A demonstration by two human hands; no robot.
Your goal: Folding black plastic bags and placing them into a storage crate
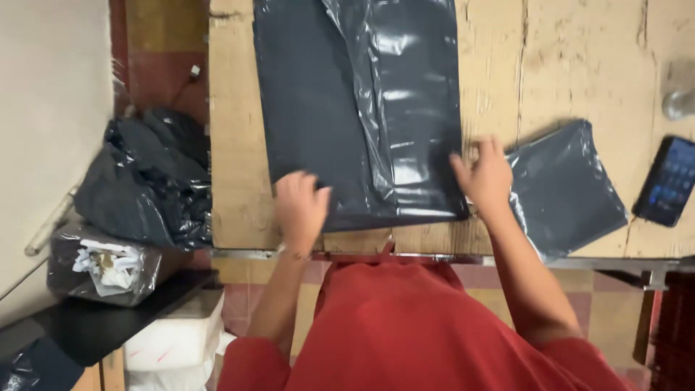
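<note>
The wooden table (579, 65) is rough and pale, cracked along its boards, with a metal strip at the near edge. Across its middle lies a big dark grey plastic bag (318, 108), flat, its right half glossy and wrinkled where a shiny layer folds over the duller one. It looks light, limp and slippery; I'd judge it would slide and sag if pinched in the middle, so the near corners are the places to take it.

The left hand (300, 206) rests on the bag's near left corner, fingers curled down loosely, pressing more than gripping. The right hand (485, 177) sits at the near right corner, fingers spread and flat, closed on nothing.

To the right lies a smaller folded bag (572, 188) of the same grey, touching that wrist, and further right a phone (667, 181).
</note>
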